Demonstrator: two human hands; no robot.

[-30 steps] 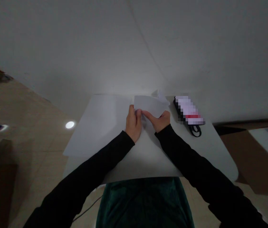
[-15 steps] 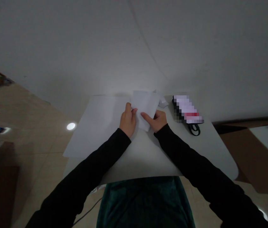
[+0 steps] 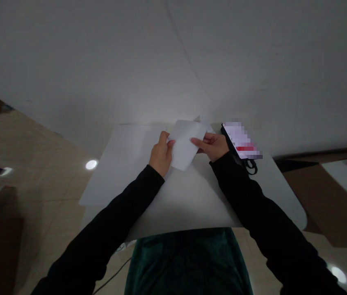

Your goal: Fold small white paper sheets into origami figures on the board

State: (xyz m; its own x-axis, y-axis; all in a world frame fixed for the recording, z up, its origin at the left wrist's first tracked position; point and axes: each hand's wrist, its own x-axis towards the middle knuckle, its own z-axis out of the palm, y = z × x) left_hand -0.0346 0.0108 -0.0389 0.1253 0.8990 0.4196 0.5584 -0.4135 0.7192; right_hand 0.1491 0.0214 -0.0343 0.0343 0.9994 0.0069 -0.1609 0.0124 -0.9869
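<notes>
Currently pinching white paper sheet (image 3: 184,143) between left hand (image 3: 161,155) and right hand (image 3: 213,146); long axis tilted outward. Narrow grip, opposite edges.

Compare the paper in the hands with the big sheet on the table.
The paper is far smaller than the big sheet. The paper is held up between the left hand and the right hand, while the big sheet lies flat on the table. Both look white.
</notes>
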